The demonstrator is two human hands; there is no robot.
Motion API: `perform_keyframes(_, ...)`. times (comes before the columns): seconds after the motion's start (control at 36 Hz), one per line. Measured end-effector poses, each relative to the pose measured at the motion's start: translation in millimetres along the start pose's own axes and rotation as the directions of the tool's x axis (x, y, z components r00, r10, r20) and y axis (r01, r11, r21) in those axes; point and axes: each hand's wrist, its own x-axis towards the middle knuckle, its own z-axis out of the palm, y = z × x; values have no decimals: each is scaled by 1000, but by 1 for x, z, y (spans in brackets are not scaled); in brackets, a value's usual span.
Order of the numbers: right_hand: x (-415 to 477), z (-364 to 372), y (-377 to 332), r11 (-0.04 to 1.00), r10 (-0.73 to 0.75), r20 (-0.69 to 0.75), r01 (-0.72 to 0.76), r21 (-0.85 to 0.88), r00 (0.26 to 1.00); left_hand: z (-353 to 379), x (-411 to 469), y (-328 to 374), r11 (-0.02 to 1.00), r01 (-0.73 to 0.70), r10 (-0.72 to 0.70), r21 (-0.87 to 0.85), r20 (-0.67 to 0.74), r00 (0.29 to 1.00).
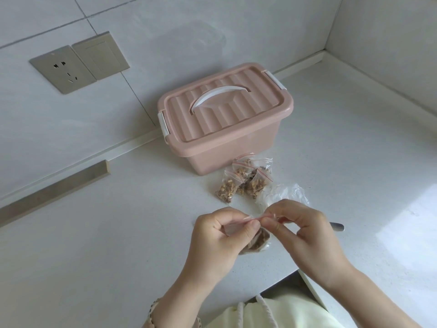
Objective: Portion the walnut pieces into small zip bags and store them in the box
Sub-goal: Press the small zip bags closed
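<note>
- A small zip bag of walnut pieces (256,241) is being pinched at its top edge by the left hand (218,240) and the right hand (305,235).
- Filled zip bags (244,181) are lying just beside the closed pink box (224,121).

I work from a single view: a wide-angle camera worn on the person's head, facing forward and down onto the table (113,252). It sits close over the left hand (218,235) and right hand (307,233), near enough to show the zip bag (257,241) pinched between them. Both forearms enter from the bottom edge. Beyond the hands the box (224,119) stands mid-frame, with the tiled wall (165,31) behind it. The wall's lines slant, so the view is tilted.
</note>
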Motion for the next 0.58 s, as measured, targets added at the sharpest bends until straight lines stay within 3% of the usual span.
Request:
perform_keyframes(0.19,3,-8,3,999,-37,-9,37,0,999,-13,6,4,995,100,-99,-13,80,992)
perform_keyframes(0.42,3,-13,5,1000,-2,-6,3,19,1000,-21,2,2,976,182,-181,-118,21,983)
perform_keyframes(0.58,2,-12,6,1000,6,-7,-6,8,1000,-18,-1,1,987,105,-107,-125,-14,994)
